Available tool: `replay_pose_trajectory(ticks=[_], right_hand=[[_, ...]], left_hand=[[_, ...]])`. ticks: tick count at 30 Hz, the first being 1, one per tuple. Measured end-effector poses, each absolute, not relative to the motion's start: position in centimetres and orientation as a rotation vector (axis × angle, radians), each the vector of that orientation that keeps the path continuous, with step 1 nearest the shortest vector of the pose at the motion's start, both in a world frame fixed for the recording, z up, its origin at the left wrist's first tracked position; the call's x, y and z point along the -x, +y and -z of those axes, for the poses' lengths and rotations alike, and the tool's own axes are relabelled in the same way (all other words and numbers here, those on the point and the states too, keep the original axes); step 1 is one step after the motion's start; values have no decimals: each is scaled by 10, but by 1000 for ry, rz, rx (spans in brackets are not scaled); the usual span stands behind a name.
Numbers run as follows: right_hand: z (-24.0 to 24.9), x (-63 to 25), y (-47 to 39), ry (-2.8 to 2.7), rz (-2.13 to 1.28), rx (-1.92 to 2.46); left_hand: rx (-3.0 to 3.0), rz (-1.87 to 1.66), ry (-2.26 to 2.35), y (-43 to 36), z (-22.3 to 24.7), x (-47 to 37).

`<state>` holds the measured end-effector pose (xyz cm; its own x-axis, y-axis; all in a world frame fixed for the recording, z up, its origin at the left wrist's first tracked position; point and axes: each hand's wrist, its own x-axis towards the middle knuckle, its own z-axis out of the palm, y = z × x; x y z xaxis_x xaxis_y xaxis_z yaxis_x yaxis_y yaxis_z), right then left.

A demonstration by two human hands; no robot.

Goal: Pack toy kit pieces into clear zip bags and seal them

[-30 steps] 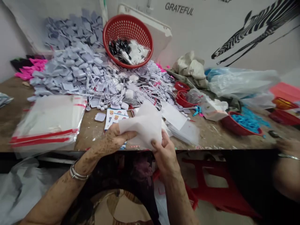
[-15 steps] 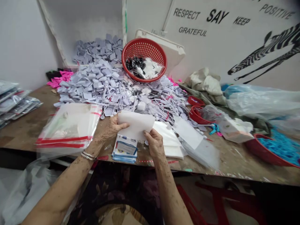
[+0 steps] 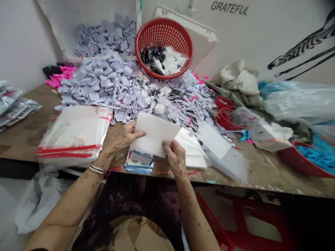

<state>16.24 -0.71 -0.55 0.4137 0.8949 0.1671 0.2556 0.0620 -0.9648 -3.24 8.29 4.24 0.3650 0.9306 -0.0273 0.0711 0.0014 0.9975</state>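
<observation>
A blank white sheet [image 3: 155, 134], perhaps paper or a paper bag, is held up between both hands over the table's front edge. My left hand [image 3: 127, 136] is closed on its left side, thumb across the face. My right hand [image 3: 176, 155] pinches the lower right part between thumb and fingers. Just beneath the sheet lies a stack of printed cards [image 3: 139, 162] with blue edges, partly covered by it. To the right of the cards, behind my right hand, rests a stack of white sheets [image 3: 193, 150].
Clear bags with red strips [image 3: 74, 129] lie at left. Behind spreads a heap of pale lilac plastic pieces [image 3: 104, 78], with a red basket [image 3: 164, 29] of black and white packets on it. A red bowl [image 3: 300, 158] of blue pieces stands right.
The view has tipped down. The white sheet now hangs at a slant, showing more of its face, and my right hand has shifted slightly right.
</observation>
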Motion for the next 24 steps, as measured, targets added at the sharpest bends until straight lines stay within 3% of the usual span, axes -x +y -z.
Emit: replay_pose_trajectory(ticks=[9,15,20,24], right_hand=[[12,-153,-13,-1258,-773,1517],[18,-145,-30,-1297,-770,1532],[21,-145,-33,-1345,-748,1575],[24,-147,-30,-1399,-722,1594]], left_hand=[[-1859,-948,1226,79,-26,48],[-2127,-1590,1457,22,11,74],[-2741,-1299,1017,-13,32,71],[-2796,-930,1018,-5,27,56]])
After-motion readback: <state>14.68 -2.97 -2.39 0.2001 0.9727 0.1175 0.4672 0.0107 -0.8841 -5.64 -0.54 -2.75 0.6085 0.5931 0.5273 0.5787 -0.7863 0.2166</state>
